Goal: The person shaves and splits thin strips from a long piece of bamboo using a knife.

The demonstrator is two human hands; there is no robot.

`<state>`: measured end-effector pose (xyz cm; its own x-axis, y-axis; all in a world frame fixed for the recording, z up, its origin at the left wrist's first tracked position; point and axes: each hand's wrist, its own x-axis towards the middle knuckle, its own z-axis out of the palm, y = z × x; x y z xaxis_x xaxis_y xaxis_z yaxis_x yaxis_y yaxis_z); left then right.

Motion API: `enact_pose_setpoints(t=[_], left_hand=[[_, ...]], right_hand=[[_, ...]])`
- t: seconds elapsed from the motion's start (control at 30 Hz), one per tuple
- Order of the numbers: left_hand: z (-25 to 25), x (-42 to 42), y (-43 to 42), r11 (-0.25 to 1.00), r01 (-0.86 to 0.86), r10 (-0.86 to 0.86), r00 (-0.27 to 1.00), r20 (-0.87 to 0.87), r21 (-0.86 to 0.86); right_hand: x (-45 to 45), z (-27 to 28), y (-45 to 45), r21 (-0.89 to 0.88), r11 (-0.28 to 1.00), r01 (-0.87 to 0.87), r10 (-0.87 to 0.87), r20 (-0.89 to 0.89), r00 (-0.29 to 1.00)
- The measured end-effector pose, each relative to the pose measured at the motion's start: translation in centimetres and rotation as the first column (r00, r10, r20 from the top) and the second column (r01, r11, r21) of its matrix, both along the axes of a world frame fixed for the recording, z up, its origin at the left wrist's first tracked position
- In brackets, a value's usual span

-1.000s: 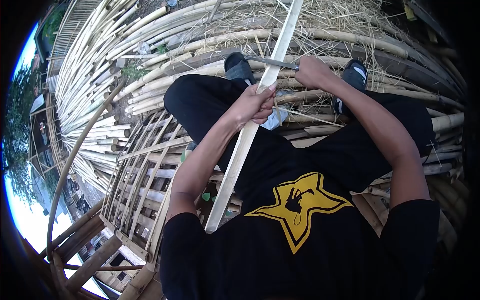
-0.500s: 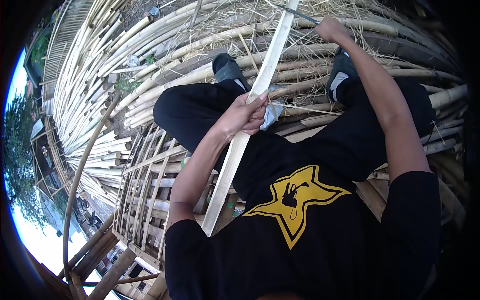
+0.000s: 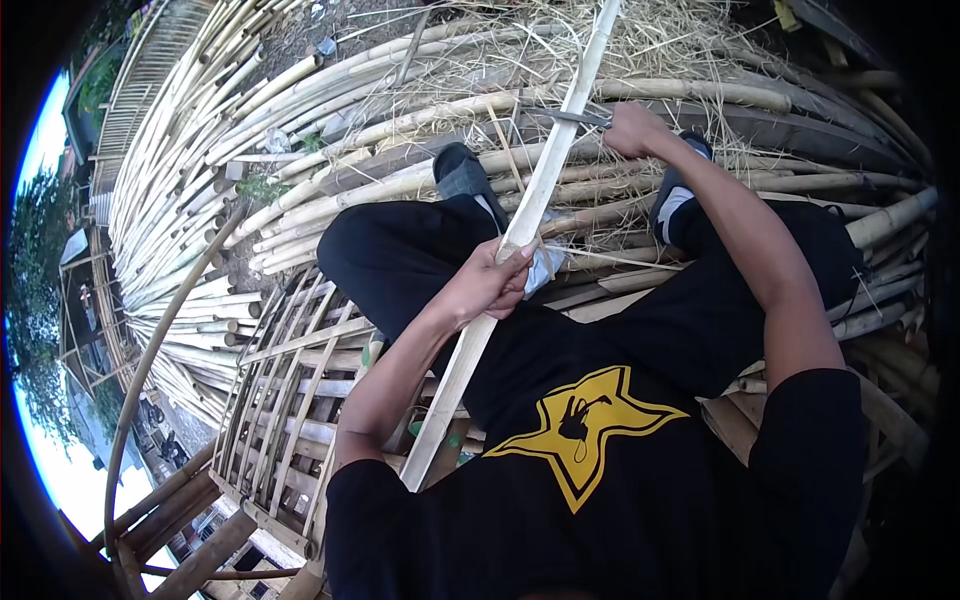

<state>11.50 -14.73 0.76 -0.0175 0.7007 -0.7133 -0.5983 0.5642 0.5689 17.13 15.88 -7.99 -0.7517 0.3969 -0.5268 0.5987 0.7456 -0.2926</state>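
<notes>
My left hand is closed around a long, pale bamboo strip, which slants from beside my torso up past my feet. My right hand grips a knife by its handle, largely hidden in the fist. The dark blade lies across the strip, well above my left hand. Below the strip's upper part, a whitish plastic piece shows beside my left fingers.
Bamboo poles lie under and beyond my feet, strewn with thin shavings. A slatted bamboo frame stands at the left, near a curved pole. More poles are piled at upper left.
My right hand and the knife first moved up along the strip, then came back down toward my left hand. My left hand has kept its hold, and the camera view has shifted slightly.
</notes>
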Motion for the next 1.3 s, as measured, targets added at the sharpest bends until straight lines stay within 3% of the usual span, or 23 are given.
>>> enact_pose_setpoints(t=[0.07,0.13,0.2,0.27,0.33,0.4,0.43,0.6,0.87,1.0,1.13,1.2,1.23,1.27,1.3], left_hand=[[0.6,0.7,-0.2,1.000,-0.007,0.007,1.000,-0.004,-0.018],[0.9,1.0,-1.3,0.998,0.001,0.005,0.996,0.086,-0.062],[1.1,1.6,-1.9,0.997,0.011,-0.004,0.995,0.098,-0.075],[1.0,1.7,-1.6,0.998,-0.017,0.022,0.996,0.084,-0.060],[1.6,2.3,-1.6,0.995,-0.041,0.050,0.994,0.096,-0.088],[2.7,2.2,-2.4,0.995,-0.020,0.037,0.984,0.172,-0.102],[3.2,2.0,-2.5,0.994,-0.008,0.026,0.986,0.168,-0.107],[4.3,2.0,-3.2,0.994,0.014,0.007,0.981,0.195,-0.107],[6.0,2.4,-4.2,0.993,0.045,-0.027,0.987,0.159,-0.111],[6.5,2.5,-4.4,0.993,0.019,0.008,0.973,0.232,-0.114],[5.3,2.2,-5.0,0.990,-0.010,0.035,0.984,0.175,-0.139],[4.9,2.2,-4.9,0.988,-0.030,0.050,0.990,0.131,-0.153],[4.5,2.1,-5.1,0.991,-0.039,0.053,0.992,0.114,-0.125],[4.3,2.2,-5.2,0.989,-0.051,0.068,0.991,0.118,-0.138],[4.2,2.2,-5.2,0.987,-0.073,0.090,0.989,0.116,-0.141]], right_hand=[[0.7,-0.1,1.3,0.046,0.998,-0.042,0.040,0.027,0.999],[1.5,-0.3,3.5,0.109,0.993,0.050,-0.059,0.080,0.995],[1.5,-1.0,4.4,0.084,0.996,-0.025,0.011,0.164,0.986],[1.2,-1.7,4.8,0.142,0.986,0.088,-0.102,0.092,0.990],[1.5,-2.5,5.6,0.196,0.978,0.068,-0.082,0.068,0.994],[1.8,-1.9,7.0,0.205,0.948,0.244,-0.256,0.036,0.966],[1.7,-2.2,8.3,0.166,0.956,0.240,-0.260,0.109,0.959],[2.0,-1.2,10.1,0.257,0.908,0.331,-0.353,0.045,0.935],[2.0,-0.3,10.4,0.295,0.921,0.255,-0.280,0.044,0.959],[1.8,0.8,10.4,0.328,0.918,0.224,-0.240,0.009,0.971],[0.2,-2.0,8.7,0.224,0.963,0.151,-0.163,0.037,0.986],[-0.7,-1.1,6.5,0.021,0.989,0.145,-0.145,-0.018,0.989],[-1.2,0.3,4.6,-0.132,0.920,0.369,-0.337,0.216,0.916],[-1.1,-0.7,3.3,-0.142,0.923,0.358,-0.322,0.225,0.920],[-1.3,-1.8,2.2,-0.130,0.982,0.137,-0.124,0.104,0.987]])
